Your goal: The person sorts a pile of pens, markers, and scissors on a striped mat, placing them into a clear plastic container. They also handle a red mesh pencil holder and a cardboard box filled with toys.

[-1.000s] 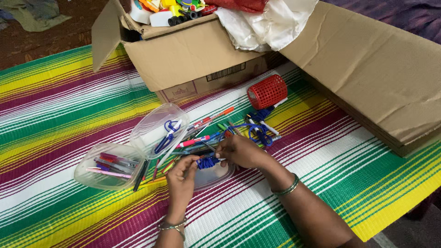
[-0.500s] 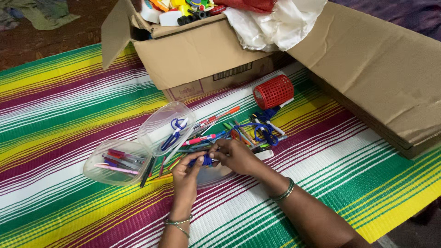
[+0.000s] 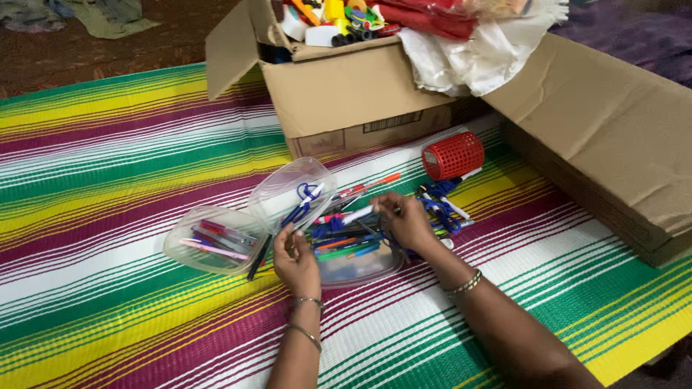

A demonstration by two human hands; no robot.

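2 hands gripping pens, 3 clear plastic containers, 1 red basket

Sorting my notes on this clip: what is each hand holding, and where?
Right hand pinches a white pen by one end; whether the left hand holds anything cannot be told.

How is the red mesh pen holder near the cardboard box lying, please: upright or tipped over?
Tipped over. The red mesh pen holder lies on its side on the striped mat, its open mouth facing left.
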